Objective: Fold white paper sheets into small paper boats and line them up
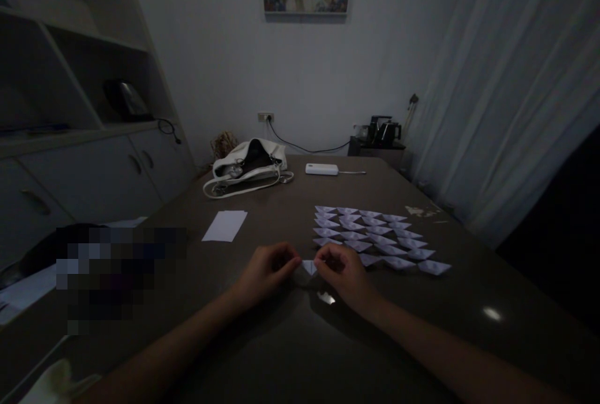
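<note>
Between my two hands is a small folded piece of white paper (309,267), pointed at its lower end. My left hand (269,269) pinches its left edge between thumb and fingers. On the opposite side, my right hand (344,272) pinches the right edge. Just beyond my right hand, several folded paper boats (375,230) stand in rows on the table. A stack of flat white paper sheets (225,226) lies ahead and to the left of my left hand.
A white handbag (253,163) sits at the table's far left, with a white power bank (321,169) and short cable to its right. Paper scraps (419,211) lie near the right edge of the brown table (281,354). A blurred-out patch covers things at the left.
</note>
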### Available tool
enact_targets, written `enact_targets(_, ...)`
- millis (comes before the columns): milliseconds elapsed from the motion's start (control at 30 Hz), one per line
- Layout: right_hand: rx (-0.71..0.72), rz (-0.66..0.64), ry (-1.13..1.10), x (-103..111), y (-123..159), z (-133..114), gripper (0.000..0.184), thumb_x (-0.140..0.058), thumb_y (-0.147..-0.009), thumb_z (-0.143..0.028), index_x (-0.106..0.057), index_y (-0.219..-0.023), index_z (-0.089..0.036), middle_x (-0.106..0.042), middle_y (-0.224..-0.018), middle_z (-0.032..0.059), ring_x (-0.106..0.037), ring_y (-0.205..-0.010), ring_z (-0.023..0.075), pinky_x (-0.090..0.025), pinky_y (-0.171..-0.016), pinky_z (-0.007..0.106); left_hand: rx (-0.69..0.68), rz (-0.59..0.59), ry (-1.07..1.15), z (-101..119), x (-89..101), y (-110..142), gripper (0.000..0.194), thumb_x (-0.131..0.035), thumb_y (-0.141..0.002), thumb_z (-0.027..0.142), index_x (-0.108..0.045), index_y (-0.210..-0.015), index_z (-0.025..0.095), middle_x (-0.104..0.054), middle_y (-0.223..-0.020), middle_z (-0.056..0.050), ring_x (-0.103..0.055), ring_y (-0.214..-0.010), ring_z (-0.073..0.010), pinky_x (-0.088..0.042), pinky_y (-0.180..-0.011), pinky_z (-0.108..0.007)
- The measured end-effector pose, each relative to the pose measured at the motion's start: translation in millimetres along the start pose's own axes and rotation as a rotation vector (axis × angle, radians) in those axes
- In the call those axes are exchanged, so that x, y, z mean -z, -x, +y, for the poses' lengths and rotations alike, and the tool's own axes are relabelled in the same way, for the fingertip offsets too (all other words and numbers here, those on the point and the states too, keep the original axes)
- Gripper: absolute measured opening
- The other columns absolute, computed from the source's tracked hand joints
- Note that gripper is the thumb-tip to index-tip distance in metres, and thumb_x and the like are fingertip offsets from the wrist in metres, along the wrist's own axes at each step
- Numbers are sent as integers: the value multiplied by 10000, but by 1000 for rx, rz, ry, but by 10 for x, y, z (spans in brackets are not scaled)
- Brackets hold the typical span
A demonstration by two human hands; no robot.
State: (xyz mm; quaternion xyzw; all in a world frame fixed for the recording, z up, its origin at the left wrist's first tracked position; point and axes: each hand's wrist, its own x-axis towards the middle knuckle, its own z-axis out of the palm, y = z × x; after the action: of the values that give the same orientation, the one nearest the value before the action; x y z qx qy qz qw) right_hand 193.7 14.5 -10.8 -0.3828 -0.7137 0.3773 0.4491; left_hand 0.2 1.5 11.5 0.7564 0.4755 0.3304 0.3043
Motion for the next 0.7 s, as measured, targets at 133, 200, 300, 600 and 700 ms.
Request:
enact_targets(133, -5, -8, -4, -3, -11, 15, 101, -561, -789, -234, -567, -713, -168, -544, -640, -2, -508, -587, 126, -393, -542, 232, -22, -1, -13, -5, 3, -1, 258, -515, -875, 351, -619, -804, 126, -612, -655, -16, -541, -595, -137, -382, -545, -217)
enact_targets(200, -9, -7, -5, -5, -13, 7, 99, -563, -793, -237, -567, -722, -168, -549, -654, 1, -515, -596, 128, -399, -546, 234, -30, -2, -11, 0, 8, 5, 258, -506, -881, 350, -611, -800, 129, -609, -648, -13, -544, -594, -137, -382, -544, -215)
enact_targets(300, -8, -9, -15, -9, -11, -16, 102, -564, -808, -246, -569, -740, -170, -553, -674, 2, -522, -612, 129, -408, -556, 234, -44, 15, -3, 18, 20, 15, 249, -502, -882, 340, -600, -792, 130, -603, -645, -10, -544, -596, -135, -380, -543, -211)
enact_targets(600, -21, -101, 1, -26, -14, 26, 131, -615, -819, -298, -655, -800, -174, -602, -676, 5, -513, -577, 117, -373, -515, 220, -61, 1, 43, 23, 9, 23, 222, -522, -864, 322, -607, -796, 128, -598, -655, -6, -547, -612, -133, -399, -562, -213)
enact_targets(700, -18, -101, 13, -23, -2, 5, 121, -610, -813, -270, -659, -777, -166, -594, -645, 1, -501, -554, 111, -358, -500, 215, -62, -19, 42, 28, 0, 32, 218, -526, -860, 318, -607, -797, 126, -589, -646, -1, -533, -596, -125, -390, -551, -207)
